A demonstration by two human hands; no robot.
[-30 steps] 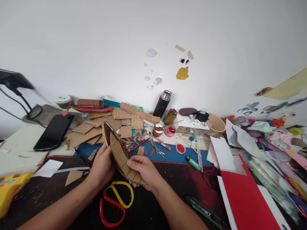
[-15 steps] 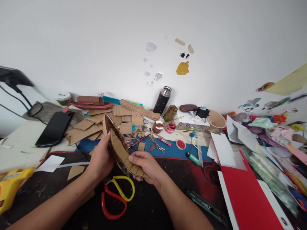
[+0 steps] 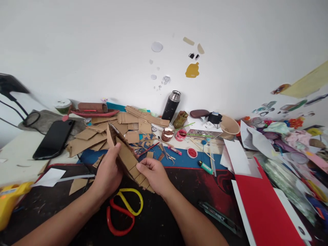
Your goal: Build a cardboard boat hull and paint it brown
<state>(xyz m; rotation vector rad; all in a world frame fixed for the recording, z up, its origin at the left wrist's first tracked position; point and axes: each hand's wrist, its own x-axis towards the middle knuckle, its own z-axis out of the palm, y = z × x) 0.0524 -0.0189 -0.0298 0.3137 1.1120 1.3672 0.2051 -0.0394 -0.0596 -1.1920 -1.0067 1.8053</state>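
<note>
Cardboard form (image 3: pixel 127 158) is held above the far edge of the black mat (image 3: pixel 176 201), its left side grasped by the left hand (image 3: pixel 110 169), its cross-lined end pinched by the right hand (image 3: pixel 154 175). Judged light, semi-stiff, crushable at creases; best gripped along uncreased walls.

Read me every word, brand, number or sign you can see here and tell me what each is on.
No text can be read.
Yellow glue gun: label too small and blurred.
Pink tube: markings too small to tell.
Held cardboard: no lettering shows.
</note>
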